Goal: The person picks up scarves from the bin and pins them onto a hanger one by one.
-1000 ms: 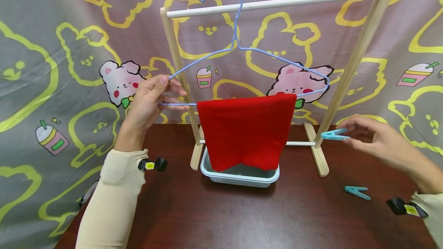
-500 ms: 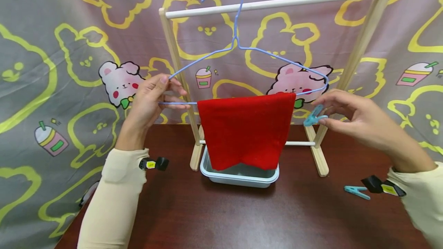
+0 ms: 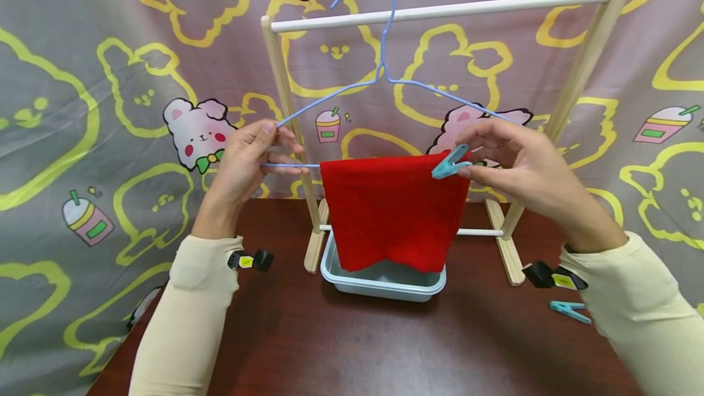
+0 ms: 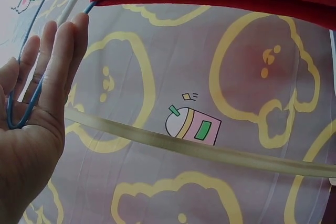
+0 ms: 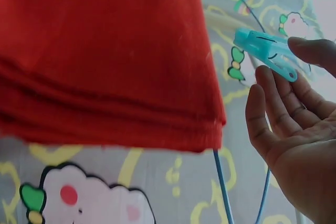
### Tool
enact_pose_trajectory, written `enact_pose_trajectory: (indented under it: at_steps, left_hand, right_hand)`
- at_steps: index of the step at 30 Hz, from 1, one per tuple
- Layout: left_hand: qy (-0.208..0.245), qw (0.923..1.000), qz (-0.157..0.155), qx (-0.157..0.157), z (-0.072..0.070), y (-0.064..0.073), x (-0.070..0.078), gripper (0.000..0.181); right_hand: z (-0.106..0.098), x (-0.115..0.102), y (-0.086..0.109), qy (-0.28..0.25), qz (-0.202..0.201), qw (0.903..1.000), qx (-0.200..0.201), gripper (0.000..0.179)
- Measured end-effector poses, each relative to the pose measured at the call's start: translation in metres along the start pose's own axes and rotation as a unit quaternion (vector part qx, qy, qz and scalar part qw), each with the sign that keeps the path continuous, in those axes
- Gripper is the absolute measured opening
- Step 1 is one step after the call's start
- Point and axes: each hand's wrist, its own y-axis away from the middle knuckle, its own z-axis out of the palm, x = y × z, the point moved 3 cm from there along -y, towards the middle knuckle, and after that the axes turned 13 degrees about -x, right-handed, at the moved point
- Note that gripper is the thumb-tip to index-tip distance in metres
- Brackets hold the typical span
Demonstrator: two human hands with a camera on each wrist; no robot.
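Observation:
With the thumb over its sloping wire, my left hand (image 3: 244, 161) holds the left corner of a blue wire clothes hanger (image 3: 383, 69). In the left wrist view the bent hanger end (image 4: 20, 125) lies against the palm. A folded red cloth (image 3: 393, 212) hangs over the hanger's bottom wire. My right hand (image 3: 522, 157) pinches a light-blue clothespin (image 3: 451, 164) between thumb and fingers, near the cloth's top right corner. The right wrist view shows the clothespin (image 5: 262, 45) apart from the cloth, its jaws unclipped. The right hand hides the hanger's right end in the head view.
Behind the hanger stands a wooden rack with a white top bar (image 3: 495, 7). A pale blue basin (image 3: 379, 288) sits below the cloth on the dark table (image 3: 385, 347). Another clothespin (image 3: 570, 310) lies at the right, near the right sleeve. A patterned curtain (image 3: 137, 200) closes off the back.
My right hand has moved left from beside the rack's right leg to the cloth's top right corner, carrying the clothespin and tilting it. The left hand and hanger stay nearly still.

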Motion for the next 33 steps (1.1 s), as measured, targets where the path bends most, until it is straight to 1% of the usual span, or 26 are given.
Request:
enact_pose_trajectory:
  at_steps: [2, 5, 6, 9, 12, 16, 22, 25, 29, 33]
  left_hand:
    - [-0.001, 1.0000, 0.001, 0.000, 0.000, 0.000, 0.000, 0.030]
    - [0.001, 1.0000, 0.005, -0.002, 0.000, 0.000, 0.000, 0.030]
    - [0.001, 1.0000, 0.006, -0.001, 0.000, 0.000, 0.000, 0.030]
    - [0.001, 1.0000, 0.007, 0.000, 0.000, 0.001, 0.000, 0.030]
    - [0.001, 1.0000, 0.008, 0.001, 0.000, 0.000, 0.000, 0.030]
    - [0.006, 0.9999, 0.013, 0.000, 0.000, 0.000, 0.000, 0.030]
    - [0.008, 0.9998, 0.016, -0.006, 0.002, -0.001, 0.001, 0.029]
    - [0.006, 0.9999, 0.015, -0.005, 0.003, -0.001, 0.002, 0.029]
    - [0.003, 0.9999, 0.013, -0.002, 0.003, -0.001, 0.003, 0.029]
    - [0.004, 0.9999, 0.012, 0.001, 0.004, -0.001, 0.004, 0.029]
  right_hand:
    - [0.004, -0.003, -0.007, -0.026, -0.020, 0.9995, 0.003, 0.038]
    - [0.010, -0.006, -0.018, -0.042, -0.043, 0.9982, 0.002, 0.038]
    - [0.012, -0.007, -0.021, -0.038, -0.043, 0.9983, 0.000, 0.038]
    - [0.019, -0.011, -0.029, -0.010, -0.028, 0.9995, -0.004, 0.037]
    - [0.027, -0.013, -0.038, -0.004, -0.016, 0.9998, -0.010, 0.038]
    - [0.038, -0.016, -0.052, -0.029, -0.021, 0.9992, -0.019, 0.038]
    - [0.056, -0.018, -0.074, -0.040, -0.009, 0.9987, -0.029, 0.030]
    - [0.065, -0.019, -0.083, -0.049, -0.008, 0.9982, -0.034, 0.031]
    - [0.075, -0.021, -0.094, -0.073, -0.013, 0.9964, -0.042, 0.034]
    - [0.083, -0.022, -0.104, -0.092, -0.011, 0.9951, -0.035, 0.034]
